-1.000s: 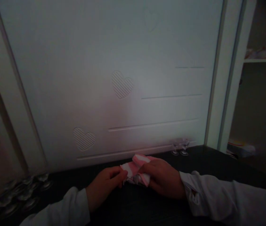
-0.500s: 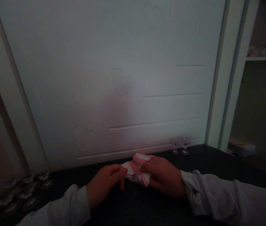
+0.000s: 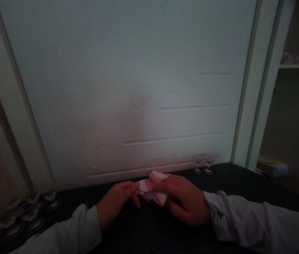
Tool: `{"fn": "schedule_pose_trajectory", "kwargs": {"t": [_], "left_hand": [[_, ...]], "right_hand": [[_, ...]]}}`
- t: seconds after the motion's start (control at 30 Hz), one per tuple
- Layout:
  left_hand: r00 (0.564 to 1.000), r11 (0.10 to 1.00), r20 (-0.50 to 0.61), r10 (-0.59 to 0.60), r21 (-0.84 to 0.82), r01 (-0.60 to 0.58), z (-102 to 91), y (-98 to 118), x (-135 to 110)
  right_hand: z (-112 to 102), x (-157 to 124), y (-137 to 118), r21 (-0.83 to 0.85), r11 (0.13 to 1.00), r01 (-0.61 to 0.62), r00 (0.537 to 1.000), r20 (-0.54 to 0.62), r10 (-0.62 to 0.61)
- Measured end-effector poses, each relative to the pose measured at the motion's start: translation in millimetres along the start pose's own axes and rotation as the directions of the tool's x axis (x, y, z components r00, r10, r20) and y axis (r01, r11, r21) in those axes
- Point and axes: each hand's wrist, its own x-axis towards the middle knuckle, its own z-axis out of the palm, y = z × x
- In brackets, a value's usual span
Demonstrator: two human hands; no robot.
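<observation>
A small pink and white striped cloth (image 3: 153,187) is bunched between my two hands over the dark tabletop (image 3: 149,233), close to the white panel behind. My right hand (image 3: 183,203) is closed on the cloth from the right, thumb on top. My left hand (image 3: 117,204) pinches the cloth's left edge with its fingertips. Something small and shiny shows inside the cloth, too dim to name. Both arms wear pale long sleeves.
A white panel (image 3: 128,88) with embossed hearts and grooves stands right behind the hands. Two tiny clear stemmed glasses (image 3: 203,165) stand at its foot on the right. Several clear glass pieces (image 3: 19,215) lie at far left. Shelves (image 3: 294,67) open at the right.
The hands stay in place and work the cloth; it has turned slightly and sits lower between the fingers. The view has shifted a little.
</observation>
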Motion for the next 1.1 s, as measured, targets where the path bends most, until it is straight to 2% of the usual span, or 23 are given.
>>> {"fn": "schedule_pose_trajectory", "kwargs": {"t": [0.17, 0.4, 0.53, 0.73, 0.9, 1.1], "left_hand": [[1.000, 1.000, -0.014, -0.007, -0.014, 0.006, 0.2, -3, 1], [1.000, 0.998, -0.023, -0.013, -0.054, 0.011, 0.7, -4, 3], [1.000, 0.999, -0.030, -0.006, -0.036, 0.005, 1.4, -1, 2], [1.000, 0.998, 0.000, 0.015, -0.061, -0.015, 1.4, -5, 2], [0.998, 0.990, 0.063, 0.006, -0.140, 0.003, 1.3, -12, 4], [0.992, 0.995, 0.125, -0.006, -0.101, 0.019, 3.6, -10, 0]], "right_hand": [[0, 0, 2, -0.006, 0.998, 0.068, 0.997, -0.023, -0.068], [1, 1, 4, -0.046, 0.990, 0.132, 0.991, 0.010, -0.132], [2, 2, 2, -0.112, 0.987, 0.115, 0.993, 0.054, -0.110], [4, 1, 4, -0.159, 0.983, 0.092, 0.995, 0.052, -0.085], [5, 0, 6, -0.185, 0.979, 0.079, 0.997, 0.004, -0.080], [8, -2, 10, -0.200, 0.980, 0.021, 0.999, -0.035, -0.028]]}}
